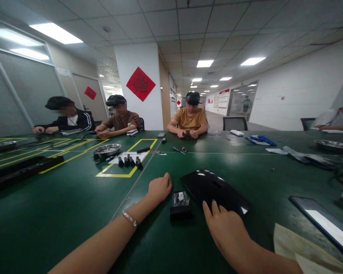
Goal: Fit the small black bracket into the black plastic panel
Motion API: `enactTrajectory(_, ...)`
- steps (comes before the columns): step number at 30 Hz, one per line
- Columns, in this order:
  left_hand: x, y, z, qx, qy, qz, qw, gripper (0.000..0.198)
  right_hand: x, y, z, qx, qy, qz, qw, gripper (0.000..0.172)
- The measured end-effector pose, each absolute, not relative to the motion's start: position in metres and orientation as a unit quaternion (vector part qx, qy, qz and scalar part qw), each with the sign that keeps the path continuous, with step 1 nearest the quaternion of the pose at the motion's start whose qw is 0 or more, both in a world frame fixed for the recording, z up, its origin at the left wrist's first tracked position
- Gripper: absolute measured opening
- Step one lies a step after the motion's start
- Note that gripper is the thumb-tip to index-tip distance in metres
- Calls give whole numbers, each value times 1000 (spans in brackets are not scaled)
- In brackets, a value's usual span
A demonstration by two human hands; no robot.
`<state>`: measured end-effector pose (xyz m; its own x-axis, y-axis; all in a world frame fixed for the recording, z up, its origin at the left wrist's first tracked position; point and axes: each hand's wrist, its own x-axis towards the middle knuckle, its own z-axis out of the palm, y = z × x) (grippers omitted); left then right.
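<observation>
On the green table, a glossy black curved panel (217, 190) lies right of centre. My right hand (227, 224) rests at its near edge, fingers spread and touching the panel. My left hand (160, 187) is closed on the table, left of the panel's far corner; what it holds, if anything, is hidden. Between my hands, a small clear plastic bag (180, 198) with dark contents lies just behind a small black box (181, 213).
A metal bowl (107, 149) and several black cylindrical parts (130, 161) stand at the back left. A phone (326, 220) and beige paper (291, 243) lie at the right. Blue gloves (260, 140) lie farther back. Several people sit around the table, one directly opposite.
</observation>
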<state>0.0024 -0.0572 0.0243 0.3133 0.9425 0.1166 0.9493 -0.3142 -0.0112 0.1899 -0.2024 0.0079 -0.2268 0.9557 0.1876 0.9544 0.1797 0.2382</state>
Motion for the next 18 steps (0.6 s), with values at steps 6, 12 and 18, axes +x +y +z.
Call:
enactTrajectory(6, 3, -59, 27, -802, -596, -35, 26, 26, 177, -234, 41, 494, 861, 119, 24, 44)
enactTrajectory(12, 4, -58, 26, -800, -599, -34, 22, 26, 228, -180, 98, 615, 766, 108, -154, 36)
enactTrajectory(18, 1, -57, 22, -805, -590, -49, 33, 25, 366, -88, 61, 806, 528, 210, -167, 49)
